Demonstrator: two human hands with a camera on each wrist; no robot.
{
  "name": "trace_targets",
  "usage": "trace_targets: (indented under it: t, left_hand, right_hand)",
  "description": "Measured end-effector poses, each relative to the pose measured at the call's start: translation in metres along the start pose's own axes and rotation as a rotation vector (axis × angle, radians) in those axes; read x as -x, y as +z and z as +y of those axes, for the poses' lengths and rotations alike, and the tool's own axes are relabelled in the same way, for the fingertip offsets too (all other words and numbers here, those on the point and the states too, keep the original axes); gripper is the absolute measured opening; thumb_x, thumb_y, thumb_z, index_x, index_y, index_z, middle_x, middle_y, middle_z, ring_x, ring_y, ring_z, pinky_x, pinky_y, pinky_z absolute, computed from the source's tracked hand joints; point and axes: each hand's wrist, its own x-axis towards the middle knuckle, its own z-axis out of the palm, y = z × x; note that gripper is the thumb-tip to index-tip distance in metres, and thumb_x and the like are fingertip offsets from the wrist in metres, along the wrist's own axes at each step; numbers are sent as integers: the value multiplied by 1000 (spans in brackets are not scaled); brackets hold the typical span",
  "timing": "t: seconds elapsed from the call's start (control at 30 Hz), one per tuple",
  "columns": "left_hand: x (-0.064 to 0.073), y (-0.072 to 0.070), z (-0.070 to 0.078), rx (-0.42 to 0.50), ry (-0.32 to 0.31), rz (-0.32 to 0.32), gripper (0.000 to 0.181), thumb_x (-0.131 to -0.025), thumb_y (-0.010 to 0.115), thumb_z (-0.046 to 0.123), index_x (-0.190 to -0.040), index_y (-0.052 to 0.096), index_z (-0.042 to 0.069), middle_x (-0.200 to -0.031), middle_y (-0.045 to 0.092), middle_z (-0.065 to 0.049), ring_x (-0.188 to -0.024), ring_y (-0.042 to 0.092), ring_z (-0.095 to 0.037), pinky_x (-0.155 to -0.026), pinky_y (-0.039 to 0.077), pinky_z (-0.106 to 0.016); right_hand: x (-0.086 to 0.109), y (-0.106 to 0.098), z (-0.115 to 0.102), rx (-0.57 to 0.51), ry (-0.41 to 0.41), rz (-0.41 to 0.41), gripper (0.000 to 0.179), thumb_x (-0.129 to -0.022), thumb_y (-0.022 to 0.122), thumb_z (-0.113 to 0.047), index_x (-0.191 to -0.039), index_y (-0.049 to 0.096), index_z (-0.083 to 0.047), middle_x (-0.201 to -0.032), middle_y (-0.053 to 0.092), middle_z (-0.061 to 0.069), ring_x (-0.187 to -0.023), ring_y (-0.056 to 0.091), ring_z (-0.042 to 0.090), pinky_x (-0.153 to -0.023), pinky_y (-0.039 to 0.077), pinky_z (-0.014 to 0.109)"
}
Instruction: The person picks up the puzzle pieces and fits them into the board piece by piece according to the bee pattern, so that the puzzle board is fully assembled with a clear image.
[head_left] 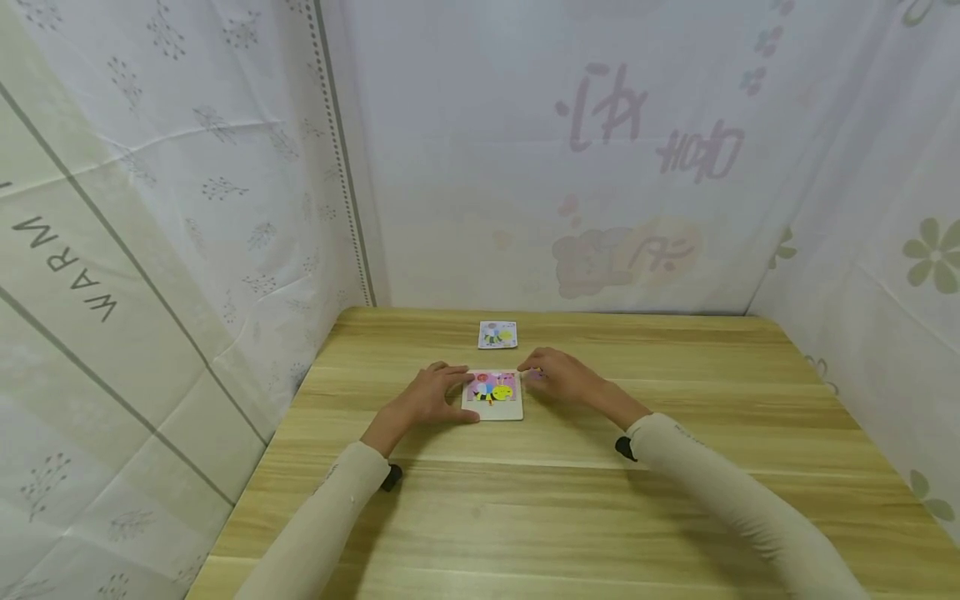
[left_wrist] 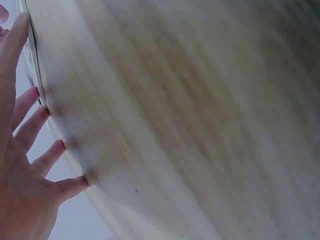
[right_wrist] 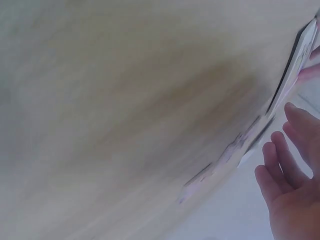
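A square jigsaw board [head_left: 492, 412] lies on the table, its upper part filled with pink pieces and a yellow bee [head_left: 501, 392]; the lower strip is bare and pale. My left hand [head_left: 431, 396] is at the board's left side, fingers spread, the index finger at the far left corner and the thumb on the near edge. In the left wrist view its other fingertips [left_wrist: 61, 144] rest on the wood. Loosely bent, my right hand [head_left: 561, 375] is beside the board's far right corner, holding nothing visible. Loose purple puzzle pieces [right_wrist: 227, 152] lie below it, partly covered in the head view.
Behind the board lies a small picture card [head_left: 498, 335] printed with the same bee. The wood-grain table [head_left: 480, 508] stretches out on both sides and toward me. Patterned cloth [head_left: 480, 167] hangs at the back and sides of the table.
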Motion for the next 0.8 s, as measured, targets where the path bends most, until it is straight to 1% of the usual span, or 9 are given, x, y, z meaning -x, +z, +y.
trace_targets:
  t: [0.17, 0.4, 0.53, 0.8]
  left_hand:
    - [1, 0, 0, 5, 3, 0, 87, -83, 80, 63, -151, 56, 14, -160, 47, -8, -148, 36, -40, -120, 23, -67]
    - [1, -1, 1, 11, 3, -1, 87, -83, 80, 64, -151, 56, 15, -160, 47, -7, -149, 35, -40, -120, 22, -67]
    - [1, -1, 2, 14, 6, -1, 87, -83, 80, 64, -151, 57, 15, -160, 47, -8, -149, 35, -40, -119, 23, -69]
    - [0, 0, 0, 0, 9, 2, 87, -84, 78, 65, -151, 56, 14, -160, 46, -9, -148, 36, -40, -118, 24, -69]
  right_hand:
    - [2, -2, 13, 17, 19, -5, 28, -100, 71, -14, -125, 73, -2, -123, 70, 13, -114, 66, 28, -95, 55, 44]
    - [5, -4, 21, 12, 28, -31, 28, -98, 73, -9, -125, 73, 1, -122, 71, 17, -110, 67, 30, -92, 56, 45]
    - [6, -5, 21, 11, 42, -36, 28, -99, 71, -10, -126, 73, -1, -121, 71, 15, -108, 67, 28, -90, 57, 43]
    - [4, -2, 22, 32, 20, -19, 24, -100, 71, -12, -122, 75, -4, -116, 72, 10, -106, 67, 25, -90, 56, 42]
